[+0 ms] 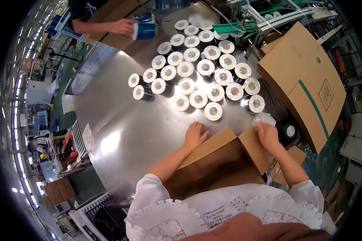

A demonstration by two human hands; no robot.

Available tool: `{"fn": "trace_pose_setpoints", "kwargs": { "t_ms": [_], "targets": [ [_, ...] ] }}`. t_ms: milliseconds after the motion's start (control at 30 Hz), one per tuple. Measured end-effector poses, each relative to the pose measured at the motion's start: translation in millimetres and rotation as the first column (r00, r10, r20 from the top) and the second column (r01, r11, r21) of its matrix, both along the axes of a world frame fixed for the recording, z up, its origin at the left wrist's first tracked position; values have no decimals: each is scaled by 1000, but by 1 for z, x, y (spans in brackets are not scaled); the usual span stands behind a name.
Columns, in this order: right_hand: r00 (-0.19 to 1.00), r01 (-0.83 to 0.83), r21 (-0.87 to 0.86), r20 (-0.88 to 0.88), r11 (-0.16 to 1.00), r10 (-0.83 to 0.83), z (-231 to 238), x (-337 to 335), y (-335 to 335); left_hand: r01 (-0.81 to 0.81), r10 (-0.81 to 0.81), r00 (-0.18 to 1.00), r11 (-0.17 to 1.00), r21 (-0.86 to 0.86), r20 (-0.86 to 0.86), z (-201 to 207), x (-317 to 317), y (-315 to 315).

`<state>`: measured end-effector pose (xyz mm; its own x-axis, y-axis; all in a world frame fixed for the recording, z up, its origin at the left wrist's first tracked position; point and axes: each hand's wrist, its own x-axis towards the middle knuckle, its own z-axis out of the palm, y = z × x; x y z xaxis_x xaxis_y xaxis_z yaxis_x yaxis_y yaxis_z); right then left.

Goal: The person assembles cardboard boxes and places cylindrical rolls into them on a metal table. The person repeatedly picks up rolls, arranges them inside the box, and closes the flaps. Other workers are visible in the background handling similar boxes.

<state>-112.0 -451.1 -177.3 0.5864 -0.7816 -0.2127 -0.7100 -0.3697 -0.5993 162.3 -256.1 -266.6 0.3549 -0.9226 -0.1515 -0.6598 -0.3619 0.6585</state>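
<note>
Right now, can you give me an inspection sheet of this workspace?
Surface: shiny metal table.
Job's things: open cardboard carton near the person; silver-topped cans clustered beyond it.
Clutter: loose cardboard at the lower right.
Hands: left hand at the carton's far side; right hand at its right flap, by a white piece too unclear to identify.
Cables: thin white lines by the machine frame; possibly tubing.
Surroundings: co-worker's hand on a dark-blue cylinder; flat cartons at right.

By the right edge of your steel tabletop (120, 160) you have flattened cartons (301, 80); at its left edge, white paper (88, 137).
</note>
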Motion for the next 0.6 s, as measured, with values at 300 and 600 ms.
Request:
{"fn": "trace_pose_setpoints", "kwargs": {
  "t_ms": [300,600],
  "targets": [
    [869,-292,105,-386,951,309,-146,34,-166,46,-50,908,999,21,416,-35,29,-113],
    [846,-404,78,-348,912,404,-73,40,-140,23,-44,986,991,129,164,16,84,-100]
  ]
}}
